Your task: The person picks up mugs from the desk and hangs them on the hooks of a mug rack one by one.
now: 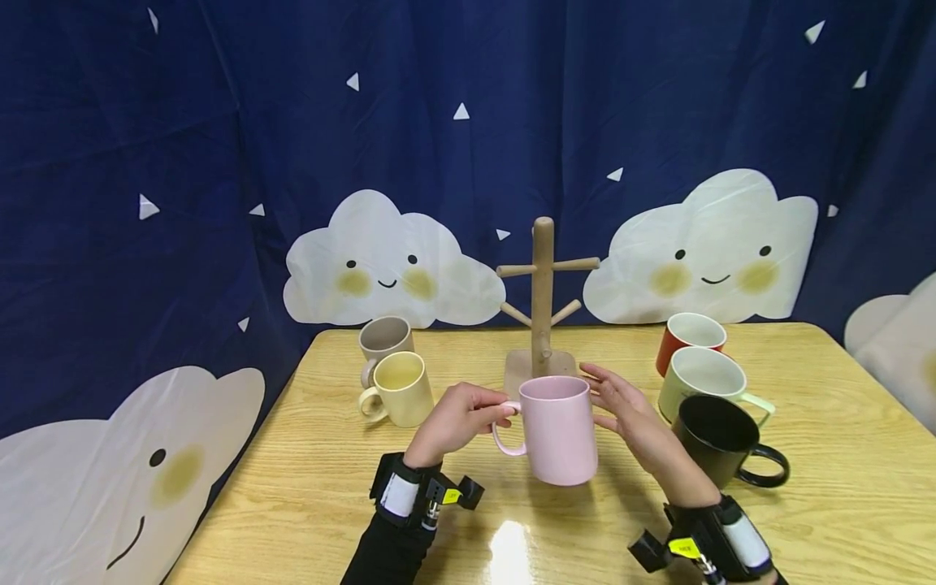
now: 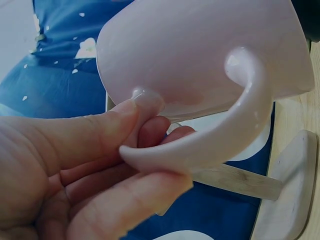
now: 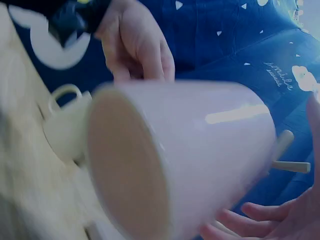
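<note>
A plain pink mug (image 1: 559, 439) is held upright above the table, just in front of a wooden mug tree (image 1: 543, 284). My left hand (image 1: 455, 422) pinches its handle (image 2: 210, 145) between thumb and fingers, with some fingers passing through the loop. On the mug's other side my right hand (image 1: 634, 414) has its fingers spread and straight. Those fingertips come close to the mug's wall in the right wrist view; whether they touch it I cannot tell. The tree's pegs carry no mugs, and the pink mug stands before part of its square base (image 1: 516, 367).
Left of the tree stand a yellow mug (image 1: 411, 400) and a grey-brown mug (image 1: 386, 335). On the right, a red mug (image 1: 668, 354), a pale green mug (image 1: 674, 394) and a black mug (image 1: 720, 426) stand in a row, the black one close by my right forearm. A blue curtain (image 1: 468, 49) hangs behind the table.
</note>
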Demonstrator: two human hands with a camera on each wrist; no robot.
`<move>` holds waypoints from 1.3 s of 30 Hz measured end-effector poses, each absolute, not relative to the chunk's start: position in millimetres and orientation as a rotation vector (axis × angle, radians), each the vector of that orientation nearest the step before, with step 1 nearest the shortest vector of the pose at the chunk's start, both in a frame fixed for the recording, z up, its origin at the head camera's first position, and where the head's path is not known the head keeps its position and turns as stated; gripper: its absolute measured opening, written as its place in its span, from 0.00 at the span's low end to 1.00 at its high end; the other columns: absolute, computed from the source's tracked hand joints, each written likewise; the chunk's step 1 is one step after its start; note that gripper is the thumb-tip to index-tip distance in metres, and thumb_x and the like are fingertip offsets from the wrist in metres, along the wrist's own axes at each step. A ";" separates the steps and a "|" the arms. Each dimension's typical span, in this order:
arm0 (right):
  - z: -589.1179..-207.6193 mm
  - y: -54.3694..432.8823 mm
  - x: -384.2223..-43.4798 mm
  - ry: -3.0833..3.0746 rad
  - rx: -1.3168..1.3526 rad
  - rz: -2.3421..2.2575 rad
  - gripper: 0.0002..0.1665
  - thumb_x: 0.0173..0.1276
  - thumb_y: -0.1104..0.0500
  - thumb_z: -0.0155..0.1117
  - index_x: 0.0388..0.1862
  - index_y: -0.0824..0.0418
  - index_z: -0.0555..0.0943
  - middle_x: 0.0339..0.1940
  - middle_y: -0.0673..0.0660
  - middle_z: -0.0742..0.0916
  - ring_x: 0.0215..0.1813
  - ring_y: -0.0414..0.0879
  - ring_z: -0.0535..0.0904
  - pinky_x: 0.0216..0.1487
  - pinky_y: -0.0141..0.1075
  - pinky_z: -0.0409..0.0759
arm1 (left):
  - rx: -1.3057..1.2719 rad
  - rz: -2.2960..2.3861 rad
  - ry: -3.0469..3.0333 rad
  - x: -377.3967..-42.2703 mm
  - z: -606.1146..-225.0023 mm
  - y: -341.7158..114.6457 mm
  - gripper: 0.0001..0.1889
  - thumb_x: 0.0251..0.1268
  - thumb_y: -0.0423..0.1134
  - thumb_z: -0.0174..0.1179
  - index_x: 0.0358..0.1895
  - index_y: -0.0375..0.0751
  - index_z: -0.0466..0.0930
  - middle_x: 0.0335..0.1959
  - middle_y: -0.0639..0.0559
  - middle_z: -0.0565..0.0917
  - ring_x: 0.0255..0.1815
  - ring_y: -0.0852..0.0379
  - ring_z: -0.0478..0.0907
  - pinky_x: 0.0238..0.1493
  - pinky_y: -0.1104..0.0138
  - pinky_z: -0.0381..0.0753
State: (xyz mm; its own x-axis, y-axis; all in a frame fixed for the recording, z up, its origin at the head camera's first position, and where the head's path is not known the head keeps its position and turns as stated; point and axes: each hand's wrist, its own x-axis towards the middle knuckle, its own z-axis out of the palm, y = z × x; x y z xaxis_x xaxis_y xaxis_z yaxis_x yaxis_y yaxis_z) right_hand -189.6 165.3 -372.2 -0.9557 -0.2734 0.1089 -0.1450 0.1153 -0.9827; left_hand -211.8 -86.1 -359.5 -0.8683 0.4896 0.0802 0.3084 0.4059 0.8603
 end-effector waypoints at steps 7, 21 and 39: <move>-381.8 149.1 -186.7 2.199 -0.440 -1.952 0.51 0.60 0.53 0.63 0.72 0.64 0.44 0.64 0.71 0.65 0.55 0.43 0.69 0.54 0.39 0.71 | 0.707 1.431 2.494 -212.0 -359.0 -84.2 0.11 0.64 0.39 0.56 0.42 0.38 0.84 0.36 0.44 0.86 0.33 0.57 0.83 0.32 0.71 0.78; -387.8 134.6 -184.7 2.337 -0.246 -2.008 0.53 0.47 0.64 0.73 0.70 0.62 0.54 0.57 0.65 0.73 0.49 0.49 0.73 0.46 0.38 0.73 | 0.698 1.438 2.522 -214.0 -362.1 -79.0 0.11 0.62 0.40 0.58 0.40 0.37 0.85 0.33 0.44 0.86 0.36 0.50 0.83 0.30 0.73 0.76; -383.0 141.0 -186.1 2.354 -0.074 -2.279 0.49 0.50 0.69 0.69 0.69 0.60 0.54 0.53 0.52 0.71 0.48 0.38 0.71 0.45 0.29 0.74 | 0.540 1.642 2.522 -216.1 -353.5 -104.4 0.18 0.62 0.43 0.59 0.51 0.35 0.79 0.45 0.41 0.83 0.41 0.49 0.83 0.42 0.65 0.82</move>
State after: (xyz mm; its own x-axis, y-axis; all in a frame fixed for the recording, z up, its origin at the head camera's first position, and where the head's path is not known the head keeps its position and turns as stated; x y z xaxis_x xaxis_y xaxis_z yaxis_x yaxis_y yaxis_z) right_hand -186.1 141.0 -383.0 -0.9897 0.0623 0.1288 -0.1267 0.0363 -0.9913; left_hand -216.1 -104.4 -353.5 -0.9341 0.3359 0.1206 0.2462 0.3619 0.8991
